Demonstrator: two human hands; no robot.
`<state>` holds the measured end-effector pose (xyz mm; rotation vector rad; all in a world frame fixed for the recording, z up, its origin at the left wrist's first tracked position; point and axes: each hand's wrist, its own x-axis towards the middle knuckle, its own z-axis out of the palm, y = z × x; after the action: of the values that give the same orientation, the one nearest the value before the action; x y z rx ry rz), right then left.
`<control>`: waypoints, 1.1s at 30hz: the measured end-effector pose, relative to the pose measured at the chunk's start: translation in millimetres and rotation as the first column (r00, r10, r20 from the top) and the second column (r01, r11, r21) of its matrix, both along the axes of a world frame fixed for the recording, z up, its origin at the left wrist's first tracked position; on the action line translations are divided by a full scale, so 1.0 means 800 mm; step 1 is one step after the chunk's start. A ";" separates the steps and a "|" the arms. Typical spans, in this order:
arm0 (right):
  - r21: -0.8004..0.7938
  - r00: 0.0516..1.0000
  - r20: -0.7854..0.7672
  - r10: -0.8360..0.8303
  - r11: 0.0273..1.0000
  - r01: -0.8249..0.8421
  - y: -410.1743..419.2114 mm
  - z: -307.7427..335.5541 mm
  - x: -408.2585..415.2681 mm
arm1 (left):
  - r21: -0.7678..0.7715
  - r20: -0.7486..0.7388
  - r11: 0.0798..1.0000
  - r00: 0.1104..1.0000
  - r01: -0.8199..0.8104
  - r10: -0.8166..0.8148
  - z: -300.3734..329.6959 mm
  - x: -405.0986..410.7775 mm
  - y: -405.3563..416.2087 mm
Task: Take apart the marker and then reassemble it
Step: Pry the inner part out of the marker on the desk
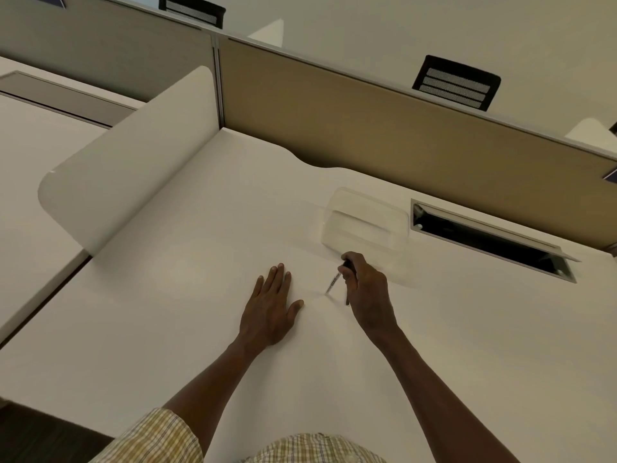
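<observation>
- On the white tabletop (pixel 167 295), the left hand (pixel 270 305) lies flat, fingers spread, grasping nothing.
- Right hand (pixel 365 285) grips the marker (pixel 334 282), tilted, tip down-left touching the tabletop.
- Barrel print is unreadable.

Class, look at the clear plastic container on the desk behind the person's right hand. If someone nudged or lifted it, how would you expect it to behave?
The clear plastic container appears empty and thin-walled, so it is probably light and would slide readily on the smooth white desk. It looks low and wide, so tipping seems unlikely. Its walls may flex a little if squeezed.
</observation>
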<state>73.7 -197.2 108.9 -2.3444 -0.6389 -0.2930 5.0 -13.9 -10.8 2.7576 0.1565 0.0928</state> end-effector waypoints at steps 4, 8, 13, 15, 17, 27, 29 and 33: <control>-0.020 1.000 0.011 -0.011 1.000 0.011 -0.004 -0.002 0.001 | 0.005 -0.001 1.000 1.000 0.003 -0.003 0.000 0.001 -0.001; 0.002 1.000 0.003 -0.019 1.000 0.019 -0.006 -0.005 -0.001 | 0.010 0.001 1.000 1.000 0.000 0.000 0.000 0.000 0.000; 0.000 0.999 0.003 -0.032 0.999 0.032 -0.008 -0.007 0.000 | 0.018 0.015 1.000 1.000 -0.001 0.001 0.001 0.000 -0.001; -0.005 1.000 0.005 -0.029 1.000 0.029 -0.008 -0.004 0.000 | 0.017 0.015 1.000 1.000 0.000 0.000 0.001 0.000 -0.001; 0.003 0.999 0.014 -0.030 1.000 0.030 -0.007 0.002 0.001 | 0.021 0.010 1.000 1.000 0.003 -0.003 0.001 0.000 -0.001; 0.192 0.958 0.259 -0.120 0.979 0.070 0.009 0.037 0.000 | 0.021 0.012 1.000 1.000 0.001 -0.001 -0.002 0.001 0.000; 0.147 0.969 0.232 -0.081 0.988 0.047 0.009 0.026 -0.001 | 0.028 0.008 1.000 1.000 0.000 -0.001 -0.002 0.001 0.000; -0.018 0.998 0.064 0.007 1.000 -0.006 0.006 -0.006 -0.006 | 0.036 0.009 0.999 1.000 0.001 -0.001 -0.002 0.000 0.000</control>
<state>69.0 -192.6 104.2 -2.3570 -0.6825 -0.3622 5.1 -14.0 -12.0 2.7925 0.1526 0.1093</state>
